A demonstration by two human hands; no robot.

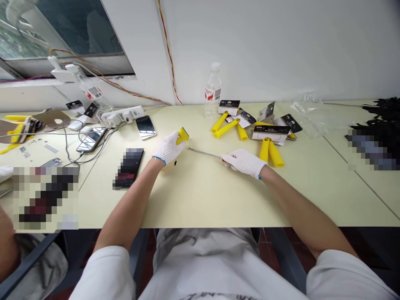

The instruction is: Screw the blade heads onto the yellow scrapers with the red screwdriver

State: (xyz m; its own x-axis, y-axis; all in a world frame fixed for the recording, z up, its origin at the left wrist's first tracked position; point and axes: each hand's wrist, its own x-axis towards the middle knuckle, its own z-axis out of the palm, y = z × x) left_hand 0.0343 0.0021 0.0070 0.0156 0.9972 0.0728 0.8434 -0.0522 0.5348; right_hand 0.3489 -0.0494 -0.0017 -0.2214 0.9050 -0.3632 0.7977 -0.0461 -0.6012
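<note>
My left hand [168, 149], in a white knit glove with a blue cuff, grips a yellow scraper head [183, 136] with a metal edge. A screwdriver [204, 153] with a long thin shaft lies in the closed fingers of my gloved right hand [243, 161]; a bit of red handle shows. Its tip points left and ends just short of the scraper head, apart from it. A small black piece [175, 163] is on the table below my left hand. Beyond my right hand are several yellow tubular handles [226, 128] with black-and-white cardboard tags [270, 132].
A water bottle [213, 93] stands by the wall. Phones [146, 127], a power strip [125, 114] and tangled cables occupy the left. Clear plastic bags [321, 114] and a black pile [379, 125] lie at right. A co-worker's arm [6, 246] shows at the left edge.
</note>
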